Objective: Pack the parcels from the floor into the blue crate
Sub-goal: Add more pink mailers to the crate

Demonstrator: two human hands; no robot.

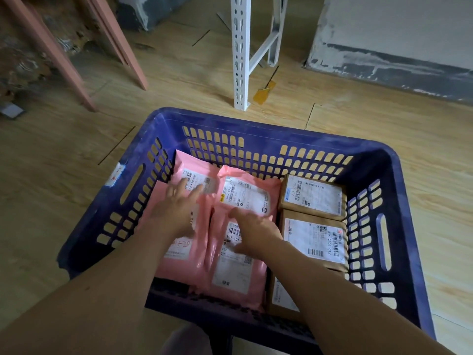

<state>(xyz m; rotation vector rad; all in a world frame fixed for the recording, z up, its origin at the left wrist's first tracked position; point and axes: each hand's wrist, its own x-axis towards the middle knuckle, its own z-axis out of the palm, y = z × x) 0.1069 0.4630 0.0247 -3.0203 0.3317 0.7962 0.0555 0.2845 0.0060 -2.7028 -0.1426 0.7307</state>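
The blue crate (256, 129) stands on the wooden floor in front of me. Inside it lie several pink mailer bags with white labels and brown cardboard boxes along the right side. My left hand (176, 208) rests flat with straight fingers on the pink bags at the left (189, 172). My right hand (253, 231) presses with spread fingers on the pink bags in the middle (245, 193). A cardboard box (313, 194) sits at the far right and another box (314, 239) lies nearer to me. A third box (281, 295) shows partly under my right forearm.
A white metal shelf upright (240, 60) stands on the floor just beyond the crate, with a yellow tape scrap (263, 93) beside it. Pink table legs (66, 60) rise at the far left. A grey-based wall (396, 65) runs at the back right.
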